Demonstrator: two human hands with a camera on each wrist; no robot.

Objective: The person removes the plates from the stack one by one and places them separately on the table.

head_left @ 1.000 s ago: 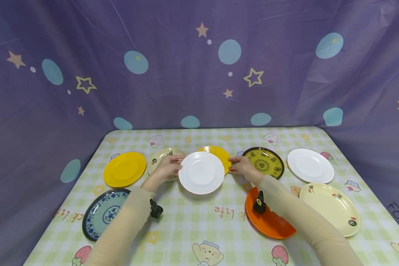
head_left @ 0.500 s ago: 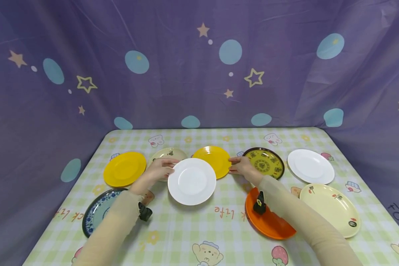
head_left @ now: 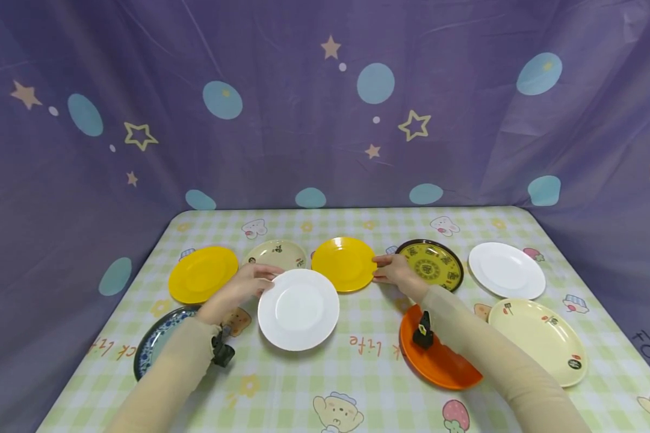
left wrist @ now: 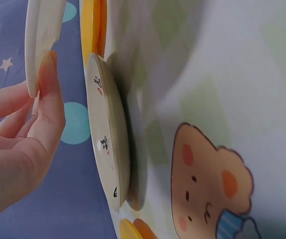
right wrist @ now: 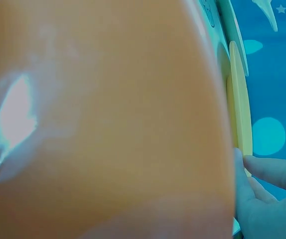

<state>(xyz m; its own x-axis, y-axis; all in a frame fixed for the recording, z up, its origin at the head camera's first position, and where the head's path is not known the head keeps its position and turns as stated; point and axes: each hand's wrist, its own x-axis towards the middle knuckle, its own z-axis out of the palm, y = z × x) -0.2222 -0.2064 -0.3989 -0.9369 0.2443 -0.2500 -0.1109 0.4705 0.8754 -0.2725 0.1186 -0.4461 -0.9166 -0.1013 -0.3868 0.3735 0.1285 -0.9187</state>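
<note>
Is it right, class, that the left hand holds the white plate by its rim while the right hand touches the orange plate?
Not quite: the right hand touches the yellow plate, as the head view shows. The left hand does hold the white plate by its rim.

Plain white plate (head_left: pixel 298 309), solid yellow plate (head_left: pixel 344 263), glossy orange plate (head_left: pixel 439 361), green-checked cartoon tablecloth (head_left: pixel 357 373), purple star-and-dot backdrop (head_left: pixel 303 102)

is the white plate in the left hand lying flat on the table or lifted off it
Lifted. The left hand pinches the rim of the white plate; the left wrist view shows that rim clear of the tablecloth.
</note>
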